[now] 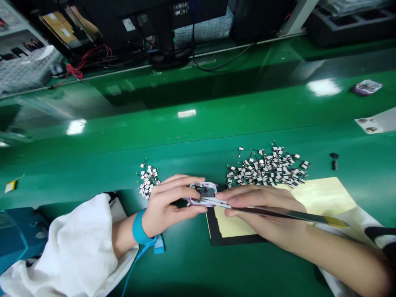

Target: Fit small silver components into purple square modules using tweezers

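A small open device housing (208, 190), white-rimmed with a purplish side and a circuit board inside, sits between my hands. My left hand (173, 198) grips it from the left, fingers along the top edge and thumb below. In my right hand (262, 204) is a pair of metal tweezers (278, 212), held between thumb and fingers. Its tips reach into the lower part of the housing; whether they pinch anything is too small to tell. A large pile of small white-and-black parts with short leads (272, 167) lies beyond my right hand, and a smaller pile (148, 181) beyond my left.
Under my right arm lie a yellow sheet (324, 192) and a black-edged board (216, 237). A blue wrist strap (140, 227) trails a cord off my left wrist. Another housing (368, 87) sits at the far right. A monitor stand (168, 53) and cables are at the back.
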